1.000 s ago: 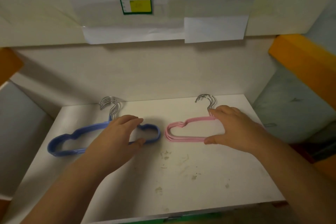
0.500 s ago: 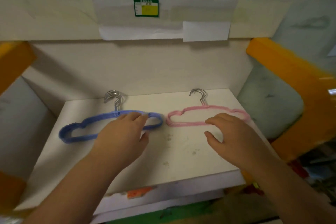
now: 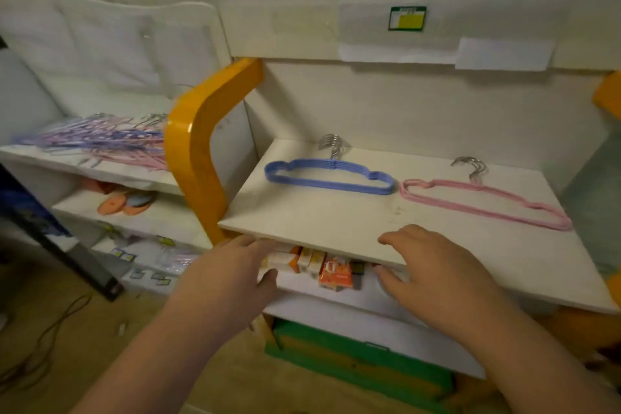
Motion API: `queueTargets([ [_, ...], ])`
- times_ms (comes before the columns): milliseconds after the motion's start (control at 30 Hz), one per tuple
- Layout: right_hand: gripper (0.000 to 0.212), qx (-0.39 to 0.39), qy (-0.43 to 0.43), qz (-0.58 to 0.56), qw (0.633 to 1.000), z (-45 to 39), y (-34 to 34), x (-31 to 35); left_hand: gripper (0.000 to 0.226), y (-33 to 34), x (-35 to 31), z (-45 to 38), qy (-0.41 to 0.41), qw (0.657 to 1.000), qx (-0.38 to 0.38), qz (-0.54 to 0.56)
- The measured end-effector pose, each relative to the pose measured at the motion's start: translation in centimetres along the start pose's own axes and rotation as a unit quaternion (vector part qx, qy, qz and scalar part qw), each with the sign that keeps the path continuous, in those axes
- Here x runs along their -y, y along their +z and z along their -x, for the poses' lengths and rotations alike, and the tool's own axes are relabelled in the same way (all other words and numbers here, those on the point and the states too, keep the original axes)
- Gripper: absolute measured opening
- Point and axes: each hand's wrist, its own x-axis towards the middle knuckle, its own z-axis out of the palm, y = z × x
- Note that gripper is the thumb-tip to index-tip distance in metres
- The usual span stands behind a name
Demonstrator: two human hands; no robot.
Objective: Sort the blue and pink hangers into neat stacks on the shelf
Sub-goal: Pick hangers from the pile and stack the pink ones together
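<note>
Lower middle of the frame: left hand (image 3: 232, 274), fingers loose and spread, holding nothing, now off the blue stack and down by the front edge of the shelf (image 3: 336, 232). Just right of it: right hand (image 3: 433, 276), fingers relaxed too, empty, now off the pink stack and over the shelf's front edge. Both pulled back since a moment ago.

Under the shelf edge, between the hands: small orange and white boxes (image 3: 322, 267).

Middle of the frame, farther in: blue hangers (image 3: 329, 176) flat in one tidy stack, silver hooks toward the back wall. Right beside them, very near, maybe not quite touching: pink hangers (image 3: 484, 203) flat in their own stack, a bit fanned and slanted toward the right edge.

Left of the frame, past the orange post (image 3: 201, 151): mixed pile (image 3: 100, 141) of blue and pink hangers on another shelf, all tangled, now in sight after the turn of the head.

Probably meaning: these two stacks set down, job not finished, more hangers to fetch from that pile. Tangle likely hard to pull apart.

Top of the frame, farthest: green and yellow label (image 3: 407, 18) on the wall.
</note>
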Motion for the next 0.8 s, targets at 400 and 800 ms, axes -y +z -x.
queueTargets([
  [400, 0.032, 0.062, -0.165, -0.014, 0.984, -5.2, 3.9, 19.5, 0.038, -3.0, 16.1, 10.5, -0.146, 0.989, -0.016, -0.034],
  [800, 0.039, 0.06, -0.202, 0.017, 0.977, -15.8, 9.9, 38.8, 0.039, -5.6, 38.0, 11.4, -0.198, 0.979, -0.023, -0.029],
])
